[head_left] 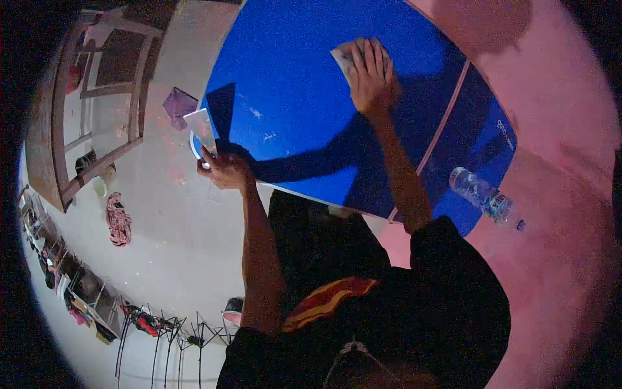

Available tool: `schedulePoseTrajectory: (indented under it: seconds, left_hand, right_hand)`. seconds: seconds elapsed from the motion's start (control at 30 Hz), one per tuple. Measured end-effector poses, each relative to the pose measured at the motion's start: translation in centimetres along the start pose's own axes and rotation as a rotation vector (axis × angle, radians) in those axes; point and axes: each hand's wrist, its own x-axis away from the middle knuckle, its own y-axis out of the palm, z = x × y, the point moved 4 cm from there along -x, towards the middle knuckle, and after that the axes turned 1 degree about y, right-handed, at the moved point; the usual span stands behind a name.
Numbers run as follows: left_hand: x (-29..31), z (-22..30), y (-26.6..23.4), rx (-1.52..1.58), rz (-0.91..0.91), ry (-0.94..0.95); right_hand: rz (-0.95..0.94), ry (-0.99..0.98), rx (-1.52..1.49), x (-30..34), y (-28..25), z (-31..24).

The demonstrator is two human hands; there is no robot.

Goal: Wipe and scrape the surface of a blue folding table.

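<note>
Wooden frame (46, 123): far to the left of both hands, open-sided and made of brown bars, standing on the pale floor (194, 259)
Cluttered rack (84, 288): well apart from the left hand, down and to its left, loaded with small mixed objects too blurred to name
Striped cloth (118, 220): bunched on the pale floor, left of the left hand and a little nearer the person
Thin-legged stands (172, 327): dark and spindly, below and left of the left hand, with something red and black on one of them
Purple sheet (179, 107): lying creased just beyond the left hand, a little to its left
Pale flat tool (202, 124): in the left hand, its wide see-through end pointing away from the person, near the board's left edge
Left hand (223, 172): grasping the tool, fingers curled round its near end
Blue board (291, 71): spread between and beyond the hands, with a few whitish marks on it and the shadow of the left arm and tool
Grey cloth (343, 59): folded on the board under the right hand, a corner showing to the left of the fingers
Right hand (374, 78): palm down on the cloth, fingers nearly straight and unclenched
White stripe (447, 113): crossing the board to the right of the right hand
Clear bottle (479, 194): lying on its side, right of the right forearm
Pink surface (557, 253): beyond the board, farthest right of the hands
</note>
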Motion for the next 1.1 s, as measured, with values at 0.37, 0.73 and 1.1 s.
schedulePoseTrajectory:
  seconds: [0.37,0.73,1.1]
  left_hand:
    - [-0.2,0.8,-0.4,0.048,-0.015,0.003]
    - [0.0,0.2,-0.9,-0.04,0.051,-0.073]
    - [-0.1,1.0,-0.5,-0.025,0.032,-0.052]
  right_hand:
    - [-0.067,0.014,0.03,5.7,-2.1,-2.3]
    - [-0.345,0.06,0.046,8.1,-0.5,-3.8]
    - [-0.123,0.117,0.519,-3.6,-1.9,2.6]
